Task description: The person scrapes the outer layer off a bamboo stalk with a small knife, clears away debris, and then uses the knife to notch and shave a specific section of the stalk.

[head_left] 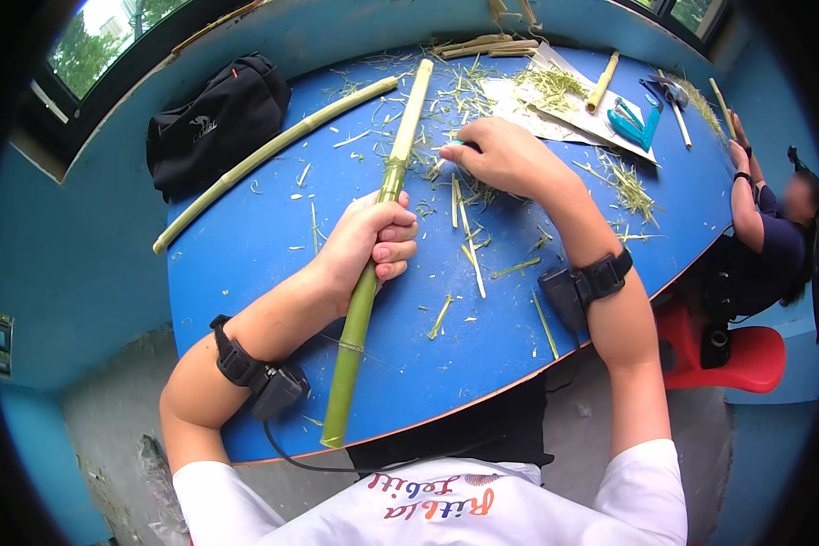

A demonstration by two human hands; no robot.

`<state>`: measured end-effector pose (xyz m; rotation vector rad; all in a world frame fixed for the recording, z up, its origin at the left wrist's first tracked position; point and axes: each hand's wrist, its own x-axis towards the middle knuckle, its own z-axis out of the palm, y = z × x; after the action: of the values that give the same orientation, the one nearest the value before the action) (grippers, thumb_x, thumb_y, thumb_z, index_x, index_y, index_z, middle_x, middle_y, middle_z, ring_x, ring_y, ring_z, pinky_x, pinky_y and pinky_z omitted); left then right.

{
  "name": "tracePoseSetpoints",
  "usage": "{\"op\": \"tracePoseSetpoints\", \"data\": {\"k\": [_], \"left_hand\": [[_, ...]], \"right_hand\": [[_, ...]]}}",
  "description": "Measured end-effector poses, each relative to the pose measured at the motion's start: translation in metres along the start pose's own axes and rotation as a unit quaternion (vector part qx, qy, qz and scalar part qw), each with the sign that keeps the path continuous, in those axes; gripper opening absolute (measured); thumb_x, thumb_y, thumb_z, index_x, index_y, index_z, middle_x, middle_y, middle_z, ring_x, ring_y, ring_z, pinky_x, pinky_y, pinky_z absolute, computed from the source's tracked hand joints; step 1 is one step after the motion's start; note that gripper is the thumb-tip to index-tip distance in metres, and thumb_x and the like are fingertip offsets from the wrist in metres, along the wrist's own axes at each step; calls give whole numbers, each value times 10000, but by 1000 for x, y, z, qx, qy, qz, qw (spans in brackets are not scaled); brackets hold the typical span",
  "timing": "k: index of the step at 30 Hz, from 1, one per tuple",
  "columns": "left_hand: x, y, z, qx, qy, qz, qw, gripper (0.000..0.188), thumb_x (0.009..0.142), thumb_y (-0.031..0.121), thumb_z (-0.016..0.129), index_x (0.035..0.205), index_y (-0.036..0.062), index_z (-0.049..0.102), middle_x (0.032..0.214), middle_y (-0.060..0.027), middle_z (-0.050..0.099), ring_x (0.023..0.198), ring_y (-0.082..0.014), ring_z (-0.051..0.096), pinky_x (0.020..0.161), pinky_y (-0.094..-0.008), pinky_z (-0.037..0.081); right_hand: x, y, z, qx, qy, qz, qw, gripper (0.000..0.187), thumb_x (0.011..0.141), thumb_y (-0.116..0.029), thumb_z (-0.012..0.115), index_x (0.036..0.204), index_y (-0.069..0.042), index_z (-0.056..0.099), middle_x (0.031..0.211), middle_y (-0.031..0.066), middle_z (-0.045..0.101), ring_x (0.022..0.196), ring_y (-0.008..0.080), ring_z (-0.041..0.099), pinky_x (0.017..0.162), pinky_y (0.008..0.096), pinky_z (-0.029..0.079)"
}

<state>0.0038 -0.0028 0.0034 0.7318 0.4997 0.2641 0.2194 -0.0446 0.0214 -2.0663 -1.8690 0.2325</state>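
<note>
My left hand (373, 238) is wrapped round the middle of a bamboo pole (353, 350), which slants from the table's near edge toward the far side. The pole's near part is green; its far part is pale, with the skin scraped away. To the right of that pale part, my right hand (505, 156) is closed on a small tool with a teal part (466, 145), mostly hidden by the fingers, so I cannot tell its kind. It is held apart from the pole. Thin green shavings (464, 232) lie beneath and around this hand.
A scraped bamboo pole (273, 156) lies at left beside a black bag (217, 123). At far right are a paper sheet (642, 153) with shavings, a short bamboo piece (602, 82) and a teal tool (635, 123). Another person (773, 214) works near a red stool (746, 357).
</note>
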Motion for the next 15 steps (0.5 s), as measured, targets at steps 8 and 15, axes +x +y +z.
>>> {"op": "tracePoseSetpoints", "data": {"k": [8, 15], "left_hand": [[-1, 1, -3, -101, -28, -4, 995, 110, 860, 44, 426, 960, 90, 427, 590, 47, 336, 410, -23, 313, 329, -171, 289], [-2, -3, 2, -35, -35, 12, 999, 103, 846, 135, 439, 904, 53, 461, 607, 30, 344, 409, -34, 304, 324, -178, 292]], "right_hand": [[-10, -5, -8, 15, 48, 11, 999, 454, 893, -382, 541, 773, 55, 575, 685, 226, 562, 665, 372, 534, 634, 439, 413], [-11, -10, -7, 68, 77, -79, 992, 424, 916, -368, 520, 774, 31, 542, 690, 212, 543, 684, 378, 515, 641, 446, 400]]}}
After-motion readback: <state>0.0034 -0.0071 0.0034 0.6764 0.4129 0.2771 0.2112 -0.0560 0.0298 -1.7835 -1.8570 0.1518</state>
